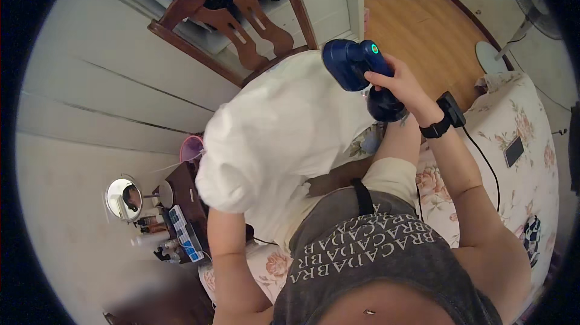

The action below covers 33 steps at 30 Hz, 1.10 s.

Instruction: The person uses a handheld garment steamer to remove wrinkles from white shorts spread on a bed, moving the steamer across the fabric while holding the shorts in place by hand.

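Observation:
My right hand (396, 80) is wrapped round the handle of a dark blue handheld garment steamer (345, 65) with a lit green ring on it. A dark rounded part, which looks like its water tank, hangs below the grip. White cloth (290, 113), perhaps a garment, spreads in front of me, and the steamer's head is at its right edge; I cannot tell whether they touch. My left forearm (227, 234) goes up into the cloth's lower left end. The left hand is covered by the fabric, so its fingers are hidden.
A wooden chair (241, 23) stands behind the cloth. On the left are a round mirror (124, 198) and a dark table with bottles. A flowered bed cover (519, 119) with a phone (513, 151) lies on the right. A fan (531, 5) stands far right.

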Each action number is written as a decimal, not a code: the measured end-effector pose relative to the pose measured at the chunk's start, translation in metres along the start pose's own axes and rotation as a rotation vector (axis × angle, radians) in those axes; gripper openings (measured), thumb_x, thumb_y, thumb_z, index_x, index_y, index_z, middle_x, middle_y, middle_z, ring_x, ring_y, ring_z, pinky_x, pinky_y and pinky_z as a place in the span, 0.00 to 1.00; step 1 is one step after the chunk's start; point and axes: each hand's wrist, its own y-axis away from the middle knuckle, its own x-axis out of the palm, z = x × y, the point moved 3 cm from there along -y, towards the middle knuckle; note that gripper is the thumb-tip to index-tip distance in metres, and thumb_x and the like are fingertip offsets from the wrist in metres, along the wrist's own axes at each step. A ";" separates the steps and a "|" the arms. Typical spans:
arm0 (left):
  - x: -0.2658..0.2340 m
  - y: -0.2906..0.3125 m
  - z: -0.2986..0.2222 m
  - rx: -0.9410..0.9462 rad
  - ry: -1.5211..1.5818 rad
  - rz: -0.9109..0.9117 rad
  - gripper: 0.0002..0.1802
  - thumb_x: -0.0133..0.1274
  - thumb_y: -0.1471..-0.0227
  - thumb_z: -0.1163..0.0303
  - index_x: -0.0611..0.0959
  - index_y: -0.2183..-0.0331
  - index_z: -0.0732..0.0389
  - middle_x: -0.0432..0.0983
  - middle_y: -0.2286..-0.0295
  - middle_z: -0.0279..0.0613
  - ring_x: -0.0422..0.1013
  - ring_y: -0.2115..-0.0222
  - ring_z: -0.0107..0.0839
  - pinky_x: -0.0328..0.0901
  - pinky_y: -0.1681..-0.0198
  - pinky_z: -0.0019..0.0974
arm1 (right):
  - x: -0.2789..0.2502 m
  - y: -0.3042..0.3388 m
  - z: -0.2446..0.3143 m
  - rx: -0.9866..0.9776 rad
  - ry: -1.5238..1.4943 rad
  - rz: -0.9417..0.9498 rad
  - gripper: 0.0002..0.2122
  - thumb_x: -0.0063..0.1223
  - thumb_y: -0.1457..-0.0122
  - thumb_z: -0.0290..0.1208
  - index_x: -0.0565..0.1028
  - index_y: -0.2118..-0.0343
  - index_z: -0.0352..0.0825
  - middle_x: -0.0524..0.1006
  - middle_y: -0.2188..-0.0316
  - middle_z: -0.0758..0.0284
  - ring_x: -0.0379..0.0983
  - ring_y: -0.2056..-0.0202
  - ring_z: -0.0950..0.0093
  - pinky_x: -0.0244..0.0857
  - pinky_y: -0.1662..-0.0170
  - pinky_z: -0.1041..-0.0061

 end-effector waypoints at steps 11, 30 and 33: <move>0.083 -0.106 -0.027 0.081 -0.022 0.094 0.29 0.46 0.40 0.54 0.70 0.45 0.65 0.71 0.49 0.47 0.72 0.53 0.39 0.69 0.50 0.41 | -0.049 -0.006 0.022 -0.077 -0.099 -0.131 0.19 0.65 0.49 0.34 0.74 0.57 0.30 0.73 0.72 0.73 0.67 0.74 0.83 0.63 0.68 0.82; -0.081 -0.096 0.146 -0.324 0.286 -0.201 0.31 0.47 0.40 0.51 0.70 0.44 0.64 0.71 0.48 0.46 0.71 0.50 0.41 0.67 0.47 0.41 | -0.056 -0.009 -0.007 0.034 -0.003 -0.198 0.17 0.65 0.50 0.35 0.75 0.61 0.31 0.76 0.72 0.70 0.70 0.73 0.81 0.64 0.67 0.81; -0.069 -0.075 0.160 -0.328 -0.089 -0.264 0.36 0.48 0.41 0.48 0.67 0.43 0.66 0.68 0.45 0.47 0.67 0.47 0.39 0.63 0.44 0.40 | -0.055 -0.008 -0.003 0.040 0.002 -0.187 0.17 0.66 0.50 0.35 0.75 0.62 0.31 0.76 0.73 0.70 0.70 0.73 0.81 0.64 0.67 0.81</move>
